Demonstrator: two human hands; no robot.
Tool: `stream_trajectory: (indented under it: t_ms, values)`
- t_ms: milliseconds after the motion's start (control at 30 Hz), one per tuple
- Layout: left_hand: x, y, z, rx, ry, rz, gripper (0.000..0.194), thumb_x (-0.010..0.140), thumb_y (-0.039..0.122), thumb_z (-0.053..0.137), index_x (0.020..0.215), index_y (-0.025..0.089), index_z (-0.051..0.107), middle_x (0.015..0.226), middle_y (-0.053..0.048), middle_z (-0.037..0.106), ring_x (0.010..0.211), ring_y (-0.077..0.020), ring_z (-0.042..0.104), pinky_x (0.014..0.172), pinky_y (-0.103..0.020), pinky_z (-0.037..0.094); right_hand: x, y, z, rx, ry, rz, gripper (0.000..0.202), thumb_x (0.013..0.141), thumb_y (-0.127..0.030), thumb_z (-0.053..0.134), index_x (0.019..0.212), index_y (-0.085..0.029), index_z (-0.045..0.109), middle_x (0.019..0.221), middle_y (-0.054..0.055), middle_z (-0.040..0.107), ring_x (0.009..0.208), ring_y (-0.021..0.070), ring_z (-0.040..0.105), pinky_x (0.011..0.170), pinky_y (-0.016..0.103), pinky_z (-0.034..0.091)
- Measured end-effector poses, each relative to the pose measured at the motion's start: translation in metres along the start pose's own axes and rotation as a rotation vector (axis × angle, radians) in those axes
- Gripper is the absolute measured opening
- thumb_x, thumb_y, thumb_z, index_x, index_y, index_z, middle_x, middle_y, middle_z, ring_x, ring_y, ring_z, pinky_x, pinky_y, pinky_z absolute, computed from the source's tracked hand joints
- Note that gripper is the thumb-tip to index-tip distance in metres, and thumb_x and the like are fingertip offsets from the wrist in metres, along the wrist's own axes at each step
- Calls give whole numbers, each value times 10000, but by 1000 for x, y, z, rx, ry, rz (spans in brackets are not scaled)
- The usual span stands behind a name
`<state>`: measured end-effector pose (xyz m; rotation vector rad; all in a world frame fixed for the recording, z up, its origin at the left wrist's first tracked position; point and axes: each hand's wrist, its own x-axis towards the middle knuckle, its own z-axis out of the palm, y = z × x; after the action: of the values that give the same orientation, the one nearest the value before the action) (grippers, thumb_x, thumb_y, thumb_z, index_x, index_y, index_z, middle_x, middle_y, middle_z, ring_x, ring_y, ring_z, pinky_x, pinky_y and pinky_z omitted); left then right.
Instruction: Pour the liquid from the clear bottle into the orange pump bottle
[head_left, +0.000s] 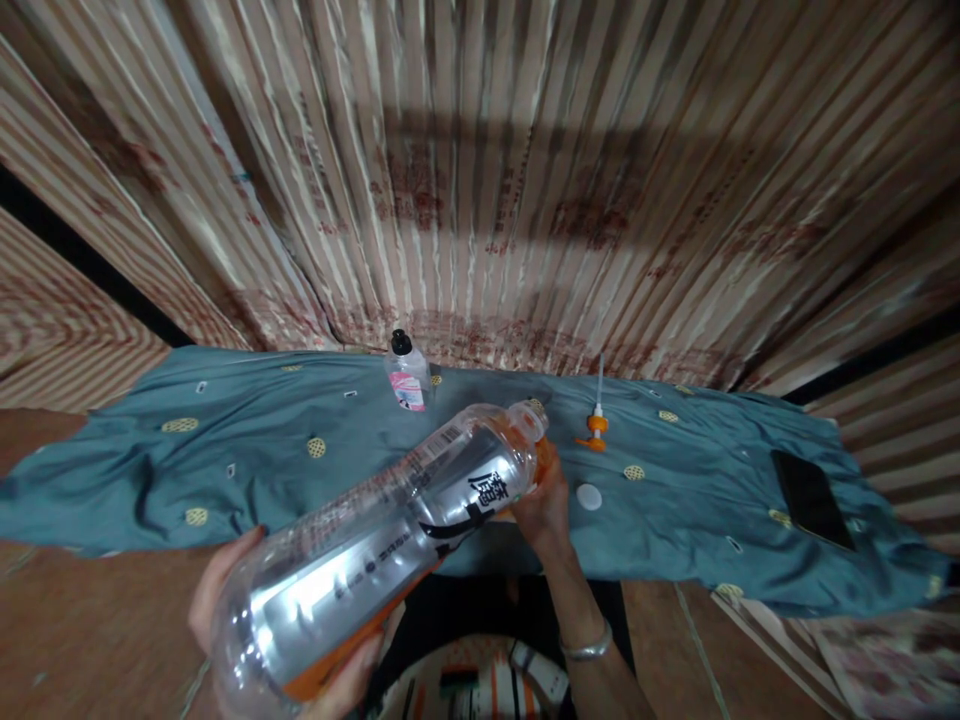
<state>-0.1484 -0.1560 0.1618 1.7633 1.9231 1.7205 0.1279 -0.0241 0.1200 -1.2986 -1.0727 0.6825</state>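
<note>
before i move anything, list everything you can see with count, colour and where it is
Large bottle: 1, clear with silver label, tilted, front centre
Orange item: 1, orange, partly hidden below the large bottle's neck
Small bottle: 1, clear with pink label and black cap, upright, back centre-left
Pump top: 1, orange and white, right of centre
Disc: 1, white, nearer than the pump top
Phone-like slab: 1, black, far right
Cloth: 1, teal with yellow motifs, under these things
Curtains: beige-brown stripes, behind; number unclear
Floor: 1, brown, below
Bracelet: 1, silver, right wrist
Hands: 2, bare; left at the large bottle's base, right by its neck
</note>
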Motion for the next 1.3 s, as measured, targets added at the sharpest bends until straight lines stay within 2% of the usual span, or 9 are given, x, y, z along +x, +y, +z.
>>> stream_trajectory:
  t_ms: [133,233,533,633,767,833,933,1033,1300]
  values:
    - [0,-1,1,122,-66,143,1103,701,548,937,1680,292,497,1490,-168,606,1262,-442,677,997,-624,664,0,-1,-1,-32,13,-10,538,701,-373,838,1201,-231,698,1013,90,875,892,312,846,715,382,703]
    - [0,2,2,147,-86,166,1098,750,522,913,1716,298,442,1505,-178,583,1272,-434,661,989,-624,660,0,1,-2,-46,10,-5,527,734,-380,829,1221,-228,697,1011,95,862,935,329,842,759,419,708]
    - [3,5,-2,102,-83,185,1068,745,487,945,1694,292,497,1488,-166,591,1291,-433,639,1125,-659,618,0,0,-1,-27,16,16,506,710,-402,831,1170,-250,683,1009,101,863,939,335,846,760,417,699]
    - [2,18,5,56,-56,124,1014,745,516,944,1646,285,540,1486,-163,596,1302,-445,633,1256,-732,515,0,-1,-1,-27,4,-6,506,711,-407,819,1172,-267,665,1000,75,870,885,312,843,734,411,699]
    - [-2,37,15,-26,19,-104,946,784,542,906,1618,272,551,1578,-178,556,1461,-493,568,1347,-764,409,0,-2,-1,-24,17,21,553,690,-415,837,1188,-251,661,993,83,877,854,317,845,704,418,705]
    - [-3,35,14,-28,21,-106,957,759,539,922,1605,282,557,1578,-172,558,1461,-495,574,1337,-757,431,0,-2,-1,-21,21,34,570,670,-410,853,1186,-253,669,994,87,880,865,325,851,712,418,710]
    - [0,18,5,29,-39,33,1021,654,519,982,1564,302,573,1500,-155,599,1338,-473,646,1229,-728,559,1,-2,-1,-2,20,29,589,655,-397,870,1191,-253,674,1020,97,881,900,331,856,738,418,716]
    - [4,3,-2,68,-69,103,1047,644,494,989,1582,313,561,1474,-159,606,1304,-465,661,1122,-694,635,1,-2,-1,5,12,19,592,679,-406,863,1214,-232,677,1040,113,880,915,329,855,737,418,715]
    - [4,6,-2,83,-80,155,1042,708,473,959,1642,294,533,1484,-173,593,1322,-458,638,1125,-682,623,1,-4,-1,-9,35,38,556,690,-438,863,1174,-226,688,995,107,872,900,339,854,742,459,738]
